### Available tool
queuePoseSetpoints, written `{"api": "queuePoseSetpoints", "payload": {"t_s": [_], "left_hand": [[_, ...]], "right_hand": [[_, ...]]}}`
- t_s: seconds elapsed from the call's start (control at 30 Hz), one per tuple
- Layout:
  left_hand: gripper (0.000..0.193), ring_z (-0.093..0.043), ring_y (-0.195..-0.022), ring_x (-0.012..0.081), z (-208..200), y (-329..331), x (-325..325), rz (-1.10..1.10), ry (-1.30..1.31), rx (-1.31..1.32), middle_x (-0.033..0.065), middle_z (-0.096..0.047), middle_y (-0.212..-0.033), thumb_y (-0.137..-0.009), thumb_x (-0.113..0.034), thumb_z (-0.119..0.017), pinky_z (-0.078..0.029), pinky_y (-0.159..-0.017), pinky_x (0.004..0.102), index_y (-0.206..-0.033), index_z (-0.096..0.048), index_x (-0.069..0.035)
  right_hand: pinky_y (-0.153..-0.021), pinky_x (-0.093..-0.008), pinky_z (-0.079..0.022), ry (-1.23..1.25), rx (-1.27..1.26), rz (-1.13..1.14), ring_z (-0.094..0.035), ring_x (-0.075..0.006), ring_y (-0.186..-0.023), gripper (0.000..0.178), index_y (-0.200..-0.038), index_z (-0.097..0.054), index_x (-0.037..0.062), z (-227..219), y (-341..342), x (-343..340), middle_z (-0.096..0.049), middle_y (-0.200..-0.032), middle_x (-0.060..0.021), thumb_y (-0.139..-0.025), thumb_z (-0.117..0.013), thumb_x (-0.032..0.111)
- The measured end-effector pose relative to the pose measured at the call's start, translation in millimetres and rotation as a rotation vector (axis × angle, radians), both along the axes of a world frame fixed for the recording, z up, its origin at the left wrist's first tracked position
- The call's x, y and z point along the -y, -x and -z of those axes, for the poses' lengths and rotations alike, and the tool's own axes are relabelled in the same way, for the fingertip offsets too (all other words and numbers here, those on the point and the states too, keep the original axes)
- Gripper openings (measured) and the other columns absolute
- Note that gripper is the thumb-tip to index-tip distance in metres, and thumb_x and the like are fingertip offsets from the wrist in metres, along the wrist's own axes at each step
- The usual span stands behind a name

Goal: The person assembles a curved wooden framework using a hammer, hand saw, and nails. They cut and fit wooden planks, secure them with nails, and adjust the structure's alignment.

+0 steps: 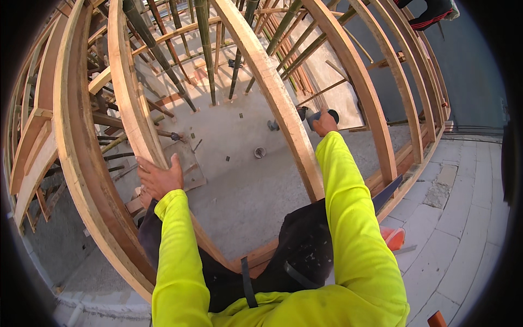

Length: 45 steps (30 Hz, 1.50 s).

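Observation:
My left hand grips a curved wooden beam on the left, its fingers over the wood and its thumb raised apart. Stretched out to the far right, my right hand is closed around a dark grey, rounded tool; its kind is hard to make out. Between my two arms another curved wooden beam runs from the top towards my legs, just left of the right hand. My dark trousers straddle the timber frame.
Far below lies a concrete floor with a small bucket. Bamboo poles stand at the back. More curved ribs rise at right. An orange-red container sits on the pale block surface. Part of another person shows top right.

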State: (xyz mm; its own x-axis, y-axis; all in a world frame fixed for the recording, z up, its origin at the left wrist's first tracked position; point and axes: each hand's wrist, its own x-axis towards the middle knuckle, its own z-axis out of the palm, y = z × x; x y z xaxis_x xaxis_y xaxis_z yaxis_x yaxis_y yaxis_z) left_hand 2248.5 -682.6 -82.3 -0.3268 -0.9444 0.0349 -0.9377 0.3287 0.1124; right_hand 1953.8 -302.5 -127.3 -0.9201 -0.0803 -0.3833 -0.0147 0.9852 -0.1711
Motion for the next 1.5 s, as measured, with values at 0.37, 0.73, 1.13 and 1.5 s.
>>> {"api": "queuePoseSetpoints", "payload": {"t_s": [0.37, 0.73, 1.13, 1.5], "left_hand": [[0.108, -0.050, -0.121, 0.0410, 9, -3, 1, 0.061, 0.075, -0.024, 0.0233, -0.044, -0.137, -0.071, -0.055, -0.077, -0.042, -0.100, 0.0498, -0.151, -0.029, -0.002], [0.106, -0.050, -0.123, 0.0390, 5, 1, -1, 0.053, 0.071, 0.022, 0.0216, -0.044, -0.137, -0.071, -0.055, -0.077, -0.046, -0.097, 0.0498, -0.151, -0.030, -0.004], [0.106, -0.048, -0.126, 0.0421, 11, 1, -1, 0.059, 0.056, 0.004, 0.0250, -0.043, -0.137, -0.072, -0.055, -0.077, -0.045, -0.100, 0.0496, -0.151, -0.029, -0.003], [0.107, -0.047, -0.126, 0.0415, 10, 0, 1, 0.053, 0.065, 0.012, 0.0243, -0.042, -0.139, -0.072, -0.055, -0.077, -0.044, -0.101, 0.0504, -0.151, -0.029, -0.002]], "right_hand": [[-0.096, -0.0480, -0.049, 0.103, 0.093, 0.129, -0.062, -0.0446, -0.110, 0.086, -0.150, -0.019, -0.0027, 41, 18, -11, -0.063, -0.117, -0.0333, -0.079, -0.063, 0.017], [-0.096, -0.0475, -0.049, 0.057, 0.029, 0.021, -0.062, -0.0448, -0.110, 0.090, -0.152, -0.018, -0.0021, 97, 1, -9, -0.062, -0.118, -0.0325, -0.079, -0.064, 0.020], [-0.097, -0.0463, -0.048, 0.226, -0.005, 0.010, -0.060, -0.0454, -0.113, 0.089, -0.152, -0.019, -0.0038, 116, 13, -24, -0.060, -0.120, -0.0359, -0.079, -0.064, 0.023], [-0.098, -0.0460, -0.048, 0.085, -0.022, -0.038, -0.061, -0.0424, -0.113, 0.080, -0.150, -0.032, 0.0003, 106, 22, -16, -0.062, -0.121, -0.0309, -0.079, -0.062, 0.021]]}}
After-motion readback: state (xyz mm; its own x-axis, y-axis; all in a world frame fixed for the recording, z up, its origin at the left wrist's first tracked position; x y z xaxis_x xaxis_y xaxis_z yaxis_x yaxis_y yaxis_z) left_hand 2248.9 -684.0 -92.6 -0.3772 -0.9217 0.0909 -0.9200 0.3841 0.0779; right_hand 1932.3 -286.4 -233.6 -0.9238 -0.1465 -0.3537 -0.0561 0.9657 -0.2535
